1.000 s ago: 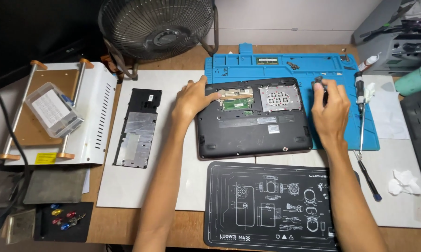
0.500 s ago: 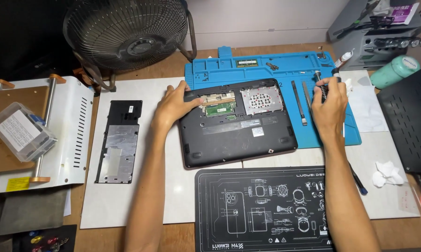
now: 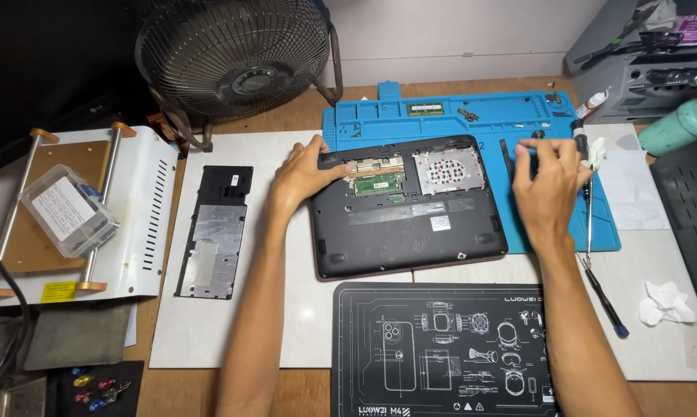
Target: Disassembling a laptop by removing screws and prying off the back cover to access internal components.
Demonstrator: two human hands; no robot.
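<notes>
from the head view, the left hand (image 3: pixel 302 174) still rests on the far left corner of the upturned black laptop (image 3: pixel 407 208), fingers spread flat on its edge and gripping nothing, much as it did a moment ago. the right hand (image 3: pixel 548 179) has lifted off the laptop's right side and now hovers over the blue work mat (image 3: pixel 472 116), fingertips pinched together near a black screwdriver (image 3: pixel 579 147) that lies there; whether something tiny sits between the fingers i cannot tell. the laptop itself has not shifted on the mat, its bottom panel off, a green circuit board and a metal plate showing in the open bay at the far side. the whole scene sits further right and lower in view than before, so more of the fan shows.

the removed black cover panel (image 3: pixel 213 232) lies to the left on a white sheet (image 3: pixel 287 309) laid over the wooden table (image 3: pixel 171 386). further left stands a white metal frame unit (image 3: pixel 144 208) with a clear plastic parts box (image 3: pixel 69 208) on it. a round black fan (image 3: pixel 236 58) stands at the far edge. near the viewer lies a black printed mat (image 3: pixel 441 347). to the right are a long tool (image 3: pixel 603 297), a crumpled tissue (image 3: pixel 668 301), a teal bottle (image 3: pixel 677 127) and grey equipment (image 3: pixel 642 62) against the pale wall.
</notes>
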